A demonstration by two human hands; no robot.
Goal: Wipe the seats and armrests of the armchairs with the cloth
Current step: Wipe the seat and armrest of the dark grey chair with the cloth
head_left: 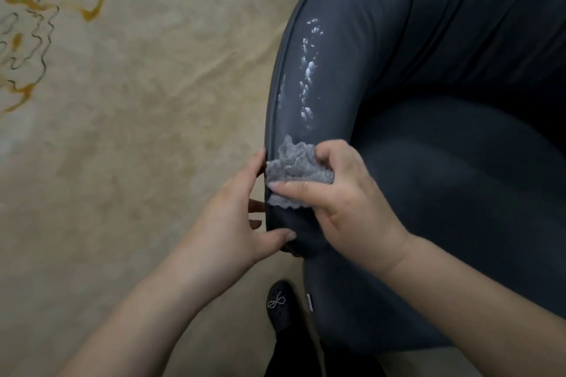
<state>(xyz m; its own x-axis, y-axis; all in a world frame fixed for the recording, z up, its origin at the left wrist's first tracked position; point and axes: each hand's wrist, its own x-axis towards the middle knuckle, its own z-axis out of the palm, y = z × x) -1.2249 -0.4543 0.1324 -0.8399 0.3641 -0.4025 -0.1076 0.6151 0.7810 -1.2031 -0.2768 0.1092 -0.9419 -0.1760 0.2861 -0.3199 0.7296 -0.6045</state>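
A dark grey armchair fills the right half of the view. Its curved left armrest (346,70) carries a streak of white foam (307,73) along the top. My right hand (343,196) grips a crumpled grey cloth (294,167) and holds it down on the near end of that armrest, just below the foam. My left hand (235,214) holds the armrest's outer edge, fingers on the side and thumb curled under its front tip. The seat cushion (453,180) lies to the right of my right hand.
A beige carpet (137,131) with yellow and dark wavy lines covers the floor on the left. My black shoe (280,304) with a small bow stands by the chair's front base.
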